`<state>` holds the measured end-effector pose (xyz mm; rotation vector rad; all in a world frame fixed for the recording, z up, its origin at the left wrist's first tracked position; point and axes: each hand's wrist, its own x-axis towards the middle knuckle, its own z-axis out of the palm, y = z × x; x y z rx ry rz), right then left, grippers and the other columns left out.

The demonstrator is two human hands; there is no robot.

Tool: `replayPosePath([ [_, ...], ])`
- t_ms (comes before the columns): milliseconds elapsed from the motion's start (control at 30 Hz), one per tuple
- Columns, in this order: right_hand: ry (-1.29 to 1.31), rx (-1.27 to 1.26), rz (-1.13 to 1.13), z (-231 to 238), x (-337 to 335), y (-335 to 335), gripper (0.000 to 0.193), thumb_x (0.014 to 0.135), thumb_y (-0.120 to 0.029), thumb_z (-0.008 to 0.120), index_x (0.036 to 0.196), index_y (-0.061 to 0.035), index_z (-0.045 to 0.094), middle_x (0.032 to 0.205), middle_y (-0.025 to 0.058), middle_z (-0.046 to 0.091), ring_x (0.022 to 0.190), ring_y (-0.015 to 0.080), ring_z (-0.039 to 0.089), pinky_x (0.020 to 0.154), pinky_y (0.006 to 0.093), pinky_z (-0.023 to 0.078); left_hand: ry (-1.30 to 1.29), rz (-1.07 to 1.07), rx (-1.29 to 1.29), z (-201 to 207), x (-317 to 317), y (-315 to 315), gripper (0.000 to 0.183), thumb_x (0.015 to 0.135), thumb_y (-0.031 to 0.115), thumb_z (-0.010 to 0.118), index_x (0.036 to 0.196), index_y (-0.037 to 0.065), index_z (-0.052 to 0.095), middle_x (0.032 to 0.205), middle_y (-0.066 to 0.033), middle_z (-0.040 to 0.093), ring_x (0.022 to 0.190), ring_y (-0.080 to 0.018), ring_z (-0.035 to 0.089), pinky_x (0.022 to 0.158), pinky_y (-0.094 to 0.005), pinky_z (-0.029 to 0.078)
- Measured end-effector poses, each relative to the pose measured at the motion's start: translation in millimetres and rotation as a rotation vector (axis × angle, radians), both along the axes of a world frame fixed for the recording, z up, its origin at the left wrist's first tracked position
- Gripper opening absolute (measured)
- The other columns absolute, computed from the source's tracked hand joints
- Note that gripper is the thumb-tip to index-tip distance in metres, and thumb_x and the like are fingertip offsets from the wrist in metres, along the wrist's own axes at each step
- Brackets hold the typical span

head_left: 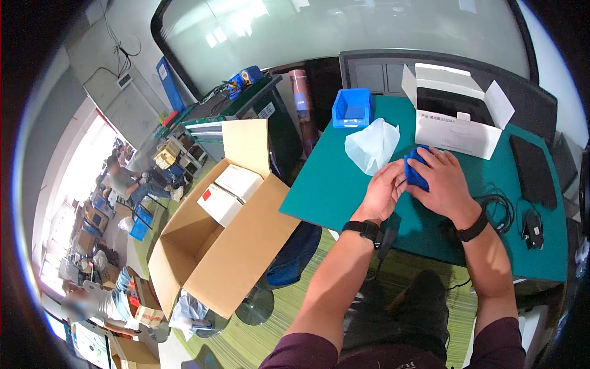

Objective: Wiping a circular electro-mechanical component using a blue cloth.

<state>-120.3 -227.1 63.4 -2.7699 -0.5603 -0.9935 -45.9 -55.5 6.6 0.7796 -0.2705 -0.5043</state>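
Above the green table [326, 184] my two hands meet around a small bright-blue object [416, 174], which looks like a folded cloth; its exact kind is partly hidden. My right hand [441, 181] is closed over it from the right, fingers across its top. At its left edge, my left hand [384, 189] is closed, with fingertips pinched against it. A crumpled translucent white plastic bag [373, 146] lies just beyond my left hand. Beyond my right hand stands an opened white box [458, 134] with black material inside.
A blue bin [353, 109] sits at the table's far left corner. Cables [501, 209], a black adapter [533, 230] and a flat black device [532, 170] lie at the right. Left of the table stands an open cardboard carton [239, 264] holding white boxes [230, 192]. Two people are farther left.
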Motion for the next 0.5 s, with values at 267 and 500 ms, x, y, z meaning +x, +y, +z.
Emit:
replayPosePath([
  [267, 0.147, -0.118, -0.066, 10, 12, -1, 0.046, 0.077, -0.027, 0.078, 0.121, -0.0151, 0.073, 0.140, 0.0134, 0.061, 0.133, 0.0360, 0.054, 0.114, 0.0569, 0.040, 0.086, -0.001, 0.035, -7, 6, 0, 0.071, 0.105, 0.055, 0.054, 0.151, 0.002, 0.047, 0.154, -0.0090, 0.050, 0.147, -0.0201, 0.040, 0.123, -0.0404, 0.026],
  [500, 0.582, -0.109, -0.214, 36, 50, -12, 0.046, 0.080, -0.049, 0.071, 0.108, -0.0123, 0.078, 0.113, 0.0201, 0.074, 0.109, 0.0400, 0.070, 0.098, 0.0510, 0.053, 0.065, -0.026, 0.037, -9, 2, -6, 0.083, 0.105, 0.057, 0.051, 0.160, -0.001, 0.033, 0.163, -0.0118, 0.041, 0.152, -0.0234, 0.035, 0.126, -0.0428, 0.020],
])
